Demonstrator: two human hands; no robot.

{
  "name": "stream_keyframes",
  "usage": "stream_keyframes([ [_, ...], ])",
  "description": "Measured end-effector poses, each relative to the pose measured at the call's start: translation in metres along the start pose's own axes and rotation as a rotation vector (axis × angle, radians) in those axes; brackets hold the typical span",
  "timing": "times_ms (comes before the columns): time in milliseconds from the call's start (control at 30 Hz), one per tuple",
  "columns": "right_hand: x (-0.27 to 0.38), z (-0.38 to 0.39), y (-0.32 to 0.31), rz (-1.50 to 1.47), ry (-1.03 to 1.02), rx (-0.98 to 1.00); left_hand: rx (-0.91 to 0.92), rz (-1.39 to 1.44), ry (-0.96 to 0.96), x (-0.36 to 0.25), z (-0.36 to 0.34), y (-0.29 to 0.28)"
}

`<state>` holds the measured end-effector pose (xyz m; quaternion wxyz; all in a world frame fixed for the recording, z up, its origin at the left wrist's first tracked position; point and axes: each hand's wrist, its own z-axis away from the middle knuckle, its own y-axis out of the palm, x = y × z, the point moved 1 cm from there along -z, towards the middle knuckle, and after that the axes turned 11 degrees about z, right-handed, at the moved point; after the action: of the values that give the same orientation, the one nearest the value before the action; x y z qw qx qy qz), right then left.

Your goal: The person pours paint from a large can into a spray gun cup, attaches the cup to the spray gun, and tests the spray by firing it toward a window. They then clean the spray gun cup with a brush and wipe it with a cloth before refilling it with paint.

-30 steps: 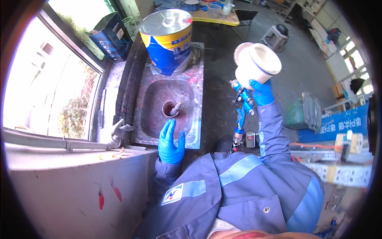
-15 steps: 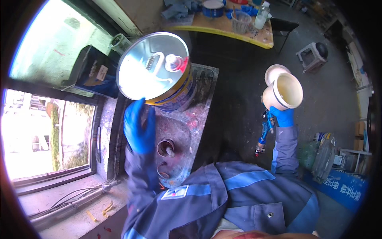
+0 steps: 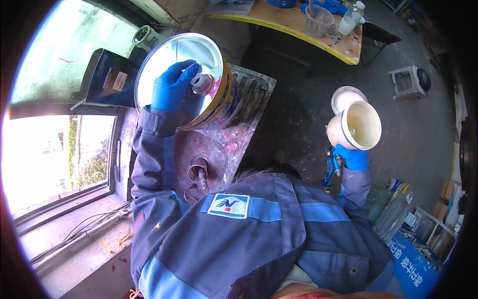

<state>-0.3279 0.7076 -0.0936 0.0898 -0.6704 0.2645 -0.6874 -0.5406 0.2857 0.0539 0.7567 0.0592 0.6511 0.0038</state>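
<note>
My left hand [image 3: 172,84], blue-gloved, has its fingers curled at the spout cap [image 3: 201,83] on the silver lid of a large blue and yellow can [image 3: 221,109]. The can stands at the far end of a paint-stained metal sink [image 3: 221,144]. A small container [image 3: 196,166] with a rod in it is in the basin. My gloved right hand [image 3: 352,155] holds a blue spray gun [image 3: 331,167] with a cream cup [image 3: 368,124] on top, tilted toward me and yellowish inside. Its round lid [image 3: 348,94] is swung open behind it.
A yellow-edged worktable [image 3: 343,47] with bottle and gloves is ahead, beside a black chair [image 3: 381,40]. A dark box [image 3: 102,79] sits by the window [image 3: 55,164] on my left. A stool [image 3: 403,82], a dark floor [image 3: 289,114] and stacked clutter [image 3: 393,209] are right.
My left hand has moved from low over the sink up onto the can's lid, fingers closing at the spout. My right hand keeps holding the gun as its cup tilts toward me.
</note>
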Motion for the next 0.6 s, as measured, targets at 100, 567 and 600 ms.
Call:
stream_keyframes([
  [100, 0.021, -0.012, 0.014, 0.111, -0.055, 0.101, 0.066, -0.342, 0.225, 0.008, -0.007, -0.015],
  [567, 0.114, -0.036, 0.093, -0.157, 0.098, 0.331, 0.156, -0.118, 0.209, 0.010, -0.042, -0.059],
  [600, 0.117, -0.039, 0.098, -0.074, -0.025, 0.322, 0.061, -0.091, 0.280, 0.012, -0.040, -0.057],
])
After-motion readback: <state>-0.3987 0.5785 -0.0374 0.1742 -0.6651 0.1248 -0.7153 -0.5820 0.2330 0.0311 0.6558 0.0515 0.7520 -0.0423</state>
